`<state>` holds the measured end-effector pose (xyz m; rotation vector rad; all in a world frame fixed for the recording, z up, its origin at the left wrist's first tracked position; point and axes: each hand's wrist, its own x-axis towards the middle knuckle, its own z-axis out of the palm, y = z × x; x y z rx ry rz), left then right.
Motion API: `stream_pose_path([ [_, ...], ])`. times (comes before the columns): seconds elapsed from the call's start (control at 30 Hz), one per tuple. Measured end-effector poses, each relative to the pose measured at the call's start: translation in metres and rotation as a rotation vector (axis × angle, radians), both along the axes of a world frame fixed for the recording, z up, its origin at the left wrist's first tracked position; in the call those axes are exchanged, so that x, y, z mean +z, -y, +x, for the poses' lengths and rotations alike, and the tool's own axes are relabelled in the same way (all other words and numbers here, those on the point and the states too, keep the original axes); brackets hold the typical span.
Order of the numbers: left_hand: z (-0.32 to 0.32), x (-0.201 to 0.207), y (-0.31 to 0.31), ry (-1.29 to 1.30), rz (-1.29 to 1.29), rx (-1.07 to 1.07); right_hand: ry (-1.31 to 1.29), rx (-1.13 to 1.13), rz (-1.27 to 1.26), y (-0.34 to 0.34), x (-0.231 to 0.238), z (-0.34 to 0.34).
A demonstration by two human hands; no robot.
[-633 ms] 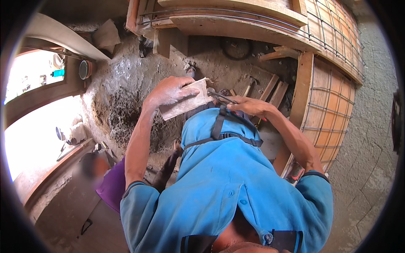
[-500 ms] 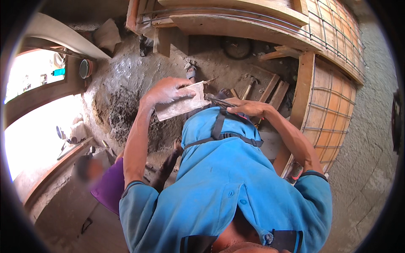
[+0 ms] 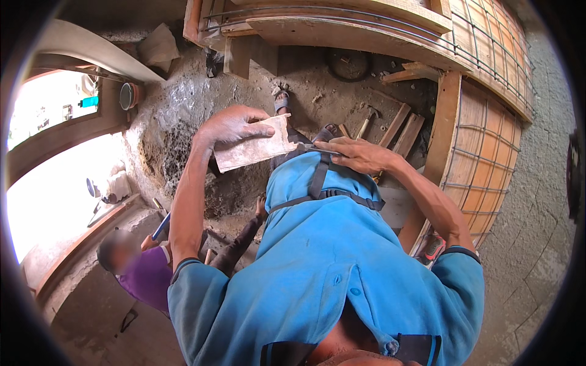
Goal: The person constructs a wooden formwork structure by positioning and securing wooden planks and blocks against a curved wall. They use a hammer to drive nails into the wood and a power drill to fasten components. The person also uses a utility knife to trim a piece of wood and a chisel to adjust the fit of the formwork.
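My left hand is closed around the upper edge of a pale, dusty tile piece, its thumb lying over the face. The tile's right edge is jagged. In my right hand is a dark metal tool that looks like pliers; its tip meets the jagged edge, and fingers hide most of the handles. Both hands are in front of my waist, above my legs.
A person in purple crouches at lower left, holding a blue-handled tool. A hammer and wood offcuts lie on the floor. Timber formwork with a steel grid stands at right. A bucket is at upper left.
The tile and my left hand have shifted slightly left, and my right hand has turned more over the tool. The person in purple has moved left, and a blue-handled tool now shows.
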<state>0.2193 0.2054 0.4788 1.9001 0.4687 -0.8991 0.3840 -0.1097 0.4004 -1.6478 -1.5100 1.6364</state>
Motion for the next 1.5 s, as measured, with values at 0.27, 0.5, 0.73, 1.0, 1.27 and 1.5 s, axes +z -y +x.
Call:
stream_pose_path([
  [0.27,-0.003,-0.015,0.007,0.045,0.006,-0.058,0.2,0.125,0.038,-0.006,0.02,0.006],
  [0.5,-0.002,-0.016,0.007,0.058,-0.009,-0.035,0.255,0.182,0.009,-0.005,0.02,0.004],
  [0.73,0.001,-0.015,0.014,-0.088,-0.02,-0.041,0.02,0.098,-0.025,0.005,0.006,0.0],
  [1.0,0.006,-0.022,0.024,-0.163,-0.126,-0.094,-0.203,0.131,-0.054,0.008,0.014,0.002],
  [1.27,-0.008,-0.043,0.022,0.06,0.086,-0.13,-0.098,0.098,-0.159,0.002,0.012,-0.001],
  [1.5,-0.009,-0.036,0.038,0.112,0.246,-0.159,0.138,0.12,0.071,0.007,0.019,-0.012],
])
